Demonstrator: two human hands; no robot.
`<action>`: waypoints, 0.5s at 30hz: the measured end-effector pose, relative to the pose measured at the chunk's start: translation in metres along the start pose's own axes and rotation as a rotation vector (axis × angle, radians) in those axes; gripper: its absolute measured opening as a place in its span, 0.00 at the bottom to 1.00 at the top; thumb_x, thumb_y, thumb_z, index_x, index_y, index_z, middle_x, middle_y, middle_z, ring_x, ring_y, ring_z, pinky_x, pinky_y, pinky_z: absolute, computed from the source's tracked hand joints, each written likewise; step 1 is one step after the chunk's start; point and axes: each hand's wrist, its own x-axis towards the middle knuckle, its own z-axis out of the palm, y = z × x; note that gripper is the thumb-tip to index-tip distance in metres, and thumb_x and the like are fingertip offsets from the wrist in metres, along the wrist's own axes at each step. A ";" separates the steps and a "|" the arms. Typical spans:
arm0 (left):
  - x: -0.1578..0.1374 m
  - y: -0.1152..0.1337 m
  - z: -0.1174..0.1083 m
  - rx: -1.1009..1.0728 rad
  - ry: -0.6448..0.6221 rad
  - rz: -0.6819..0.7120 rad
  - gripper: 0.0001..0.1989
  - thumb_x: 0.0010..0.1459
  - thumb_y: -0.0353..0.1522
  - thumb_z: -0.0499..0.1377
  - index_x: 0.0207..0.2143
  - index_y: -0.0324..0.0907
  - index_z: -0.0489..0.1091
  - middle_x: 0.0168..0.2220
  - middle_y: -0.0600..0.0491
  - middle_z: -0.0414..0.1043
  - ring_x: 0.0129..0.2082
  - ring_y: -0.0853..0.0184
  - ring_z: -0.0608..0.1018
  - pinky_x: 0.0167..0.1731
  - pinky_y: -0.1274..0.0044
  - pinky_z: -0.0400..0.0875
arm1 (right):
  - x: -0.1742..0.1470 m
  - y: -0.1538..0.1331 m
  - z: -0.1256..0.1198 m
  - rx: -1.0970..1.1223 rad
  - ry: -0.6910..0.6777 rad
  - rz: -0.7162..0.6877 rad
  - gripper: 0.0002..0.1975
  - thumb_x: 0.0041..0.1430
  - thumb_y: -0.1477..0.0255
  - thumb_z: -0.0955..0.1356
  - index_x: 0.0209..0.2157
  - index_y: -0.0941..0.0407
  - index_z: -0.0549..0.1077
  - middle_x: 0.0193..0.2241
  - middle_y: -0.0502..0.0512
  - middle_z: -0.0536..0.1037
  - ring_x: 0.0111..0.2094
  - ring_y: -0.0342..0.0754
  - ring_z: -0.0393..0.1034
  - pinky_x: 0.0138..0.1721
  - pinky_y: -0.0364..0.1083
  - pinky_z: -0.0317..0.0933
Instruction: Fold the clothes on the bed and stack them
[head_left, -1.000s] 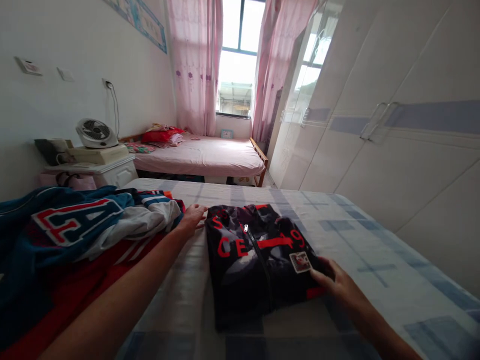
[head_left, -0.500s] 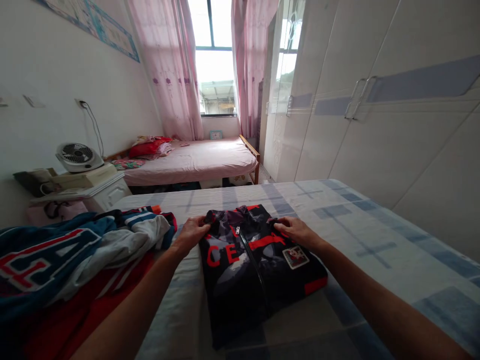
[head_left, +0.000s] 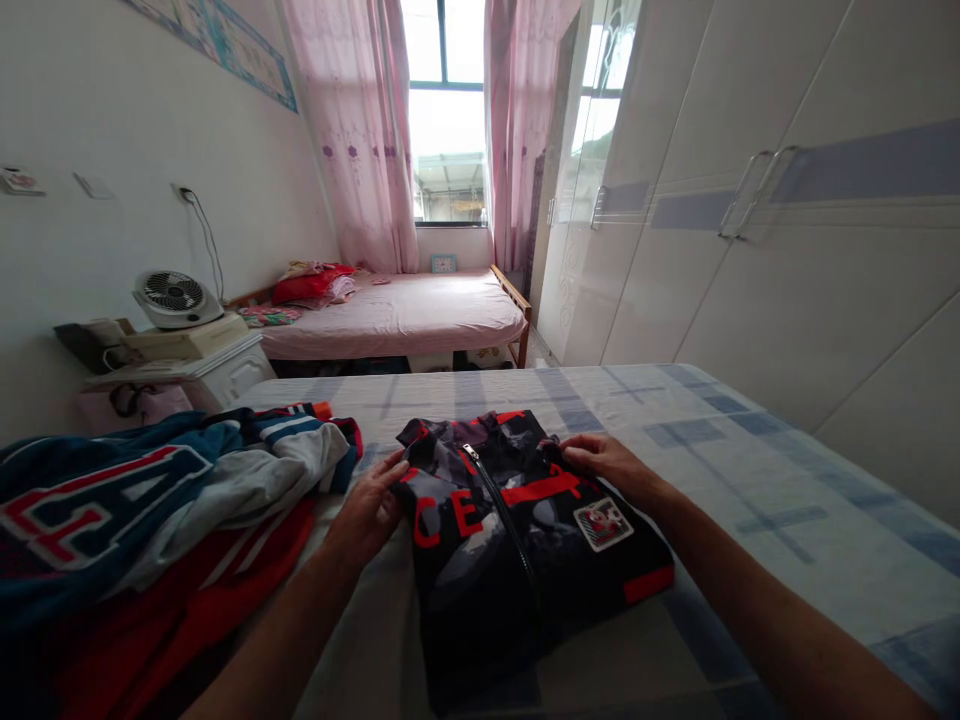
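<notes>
A black, grey and red zip-up jacket point(head_left: 480, 560) lies folded on the bed, front side up, its collar away from me. Red letters and a square patch point(head_left: 604, 524) mark its chest, and the zipper runs down the middle. At the left shoulder edge, just below the collar, my left hand point(head_left: 369, 508) has its fingers closed on the fabric. My right hand point(head_left: 611, 465) pinches the cloth at the right shoulder, thumb and fingers together. The undersides of both grips are hidden.
A heap of clothes, with a blue varsity-style top point(head_left: 112, 500) and a red garment point(head_left: 187, 600), lies at the left. Blue-and-white checked bedding point(head_left: 750, 480) spreads beneath. Beyond are a fan point(head_left: 178, 298), a pink-sheeted bed point(head_left: 405, 315) and tall wardrobes point(head_left: 750, 300).
My left hand has moved from the collar's left corner down to the shoulder edge, and that collar corner now lies free. My right hand stays on the right shoulder. The view has shifted slightly.
</notes>
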 end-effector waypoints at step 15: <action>-0.083 -0.027 0.025 1.341 -0.568 0.932 0.33 0.56 0.46 0.56 0.63 0.55 0.52 0.66 0.51 0.46 0.65 0.48 0.50 0.61 0.52 0.40 | 0.021 -0.005 0.007 -0.244 -0.004 -0.145 0.16 0.53 0.58 0.66 0.30 0.56 0.76 0.30 0.54 0.79 0.35 0.50 0.73 0.39 0.47 0.66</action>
